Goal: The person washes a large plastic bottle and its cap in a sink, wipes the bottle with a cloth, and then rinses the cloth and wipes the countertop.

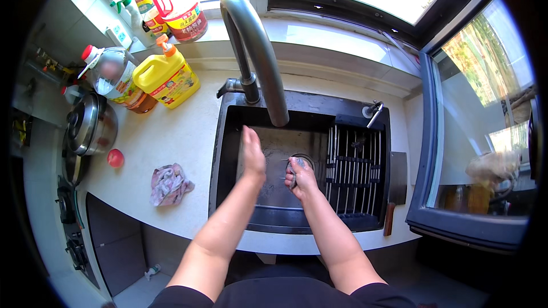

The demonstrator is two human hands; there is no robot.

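Over the dark sink basin (248, 218), my right hand (305, 179) grips a small grey scouring pad (295, 177), partly hidden by the fingers, above the drain (309, 162). My left hand (253, 156) is slightly blurred, its fingers stretched towards the window, and I see nothing in it. It hovers over the left part of the basin, below the grey gooseneck faucet (265, 55). The spout ends just above and to the right of those fingertips. The basin floor looks wet.
A roll-up rack (355, 179) covers the sink's right side. Beyond lies a cleaver (398, 179); an open window sash (428, 137) juts inward. On the left counter are a crumpled cloth (171, 185), a red fruit (115, 158), a pot (87, 124), a yellow jug (169, 81) and an oil bottle (117, 77).
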